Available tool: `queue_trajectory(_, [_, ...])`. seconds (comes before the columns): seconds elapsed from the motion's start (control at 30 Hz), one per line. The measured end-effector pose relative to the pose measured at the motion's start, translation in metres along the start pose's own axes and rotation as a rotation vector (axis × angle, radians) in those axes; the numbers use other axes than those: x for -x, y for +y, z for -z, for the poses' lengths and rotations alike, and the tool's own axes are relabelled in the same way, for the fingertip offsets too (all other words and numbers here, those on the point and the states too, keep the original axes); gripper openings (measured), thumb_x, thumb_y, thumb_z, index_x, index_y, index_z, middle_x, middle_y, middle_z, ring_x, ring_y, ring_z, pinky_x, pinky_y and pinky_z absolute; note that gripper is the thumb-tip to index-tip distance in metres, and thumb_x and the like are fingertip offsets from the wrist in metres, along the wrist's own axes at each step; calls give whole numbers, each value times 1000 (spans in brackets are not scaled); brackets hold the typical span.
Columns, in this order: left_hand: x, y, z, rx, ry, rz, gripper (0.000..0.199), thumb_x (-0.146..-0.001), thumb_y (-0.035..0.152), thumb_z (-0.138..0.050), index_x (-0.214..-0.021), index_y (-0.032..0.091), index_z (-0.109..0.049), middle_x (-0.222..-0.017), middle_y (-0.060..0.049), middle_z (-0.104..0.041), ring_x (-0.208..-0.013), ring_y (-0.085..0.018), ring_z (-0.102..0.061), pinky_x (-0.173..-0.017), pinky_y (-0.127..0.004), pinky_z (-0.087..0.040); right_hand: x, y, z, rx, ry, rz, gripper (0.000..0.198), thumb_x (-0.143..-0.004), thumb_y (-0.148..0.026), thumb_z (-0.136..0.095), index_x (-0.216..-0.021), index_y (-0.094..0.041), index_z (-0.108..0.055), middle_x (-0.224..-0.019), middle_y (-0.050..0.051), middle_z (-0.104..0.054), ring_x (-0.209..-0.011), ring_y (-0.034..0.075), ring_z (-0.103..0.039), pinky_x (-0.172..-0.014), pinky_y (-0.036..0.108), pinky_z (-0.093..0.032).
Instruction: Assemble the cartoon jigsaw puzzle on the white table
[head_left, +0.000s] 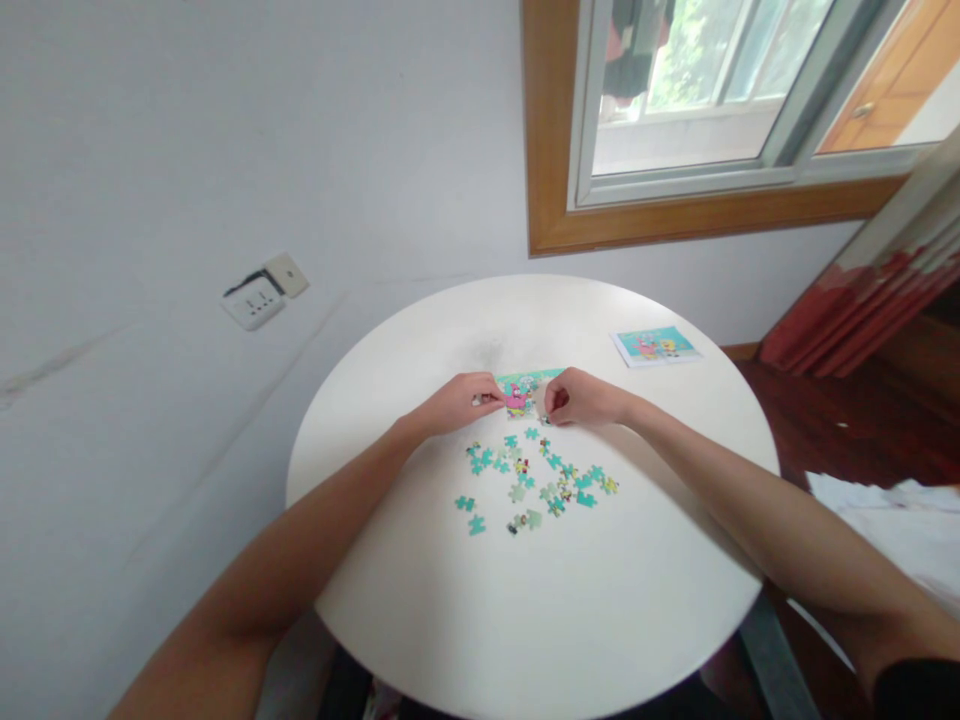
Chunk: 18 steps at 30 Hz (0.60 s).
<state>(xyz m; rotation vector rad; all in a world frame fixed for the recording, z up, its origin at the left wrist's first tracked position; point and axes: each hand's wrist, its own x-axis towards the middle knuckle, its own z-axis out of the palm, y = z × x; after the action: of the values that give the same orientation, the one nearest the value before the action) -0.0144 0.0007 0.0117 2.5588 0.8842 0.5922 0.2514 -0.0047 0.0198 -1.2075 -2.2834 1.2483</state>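
- The left grip (466, 402) is at the left edge of the puzzle (519, 398); I cannot tell whether it is clamped there.
- The right grip (585, 398) curls over the puzzle's right side, hiding part of it; whether it is together or clamped on a piece, I cannot tell.
- The puzzle lies on the counter (525, 620) between the 2 grips, its picture blurred.
- Loose pieces (586, 499) lie nearer the camera than both grips, many too small to make out.
- A card (657, 346) lies beyond the right grip, to its right.
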Motion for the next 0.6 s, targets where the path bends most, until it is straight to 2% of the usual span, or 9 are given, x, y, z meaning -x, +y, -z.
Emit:
queue_trajectory(0.23, [-2, 5, -7, -71, 0, -116, 24, -95, 30, -56, -113, 28, -71, -110, -7, -64, -107, -20, -55, -98, -37, -42, -15, 15, -10, -47, 179, 59, 11, -69, -17, -58, -69, -13, -68, -58, -1, -60, -54, 9, -50, -53, 22, -38])
queue_trajectory(0.6, [-2, 9, -13, -101, -60, -125, 25, -93, 35, -60, -114, 29, -71, -117, -7, -61, -112, -23, -50, -103, -42, -38, -21, 17, -16, 70, 220, 108, 17, -72, -16, -57, -71, -12, -73, -64, 1, -66, -59, 11, -53, -57, 21, -39])
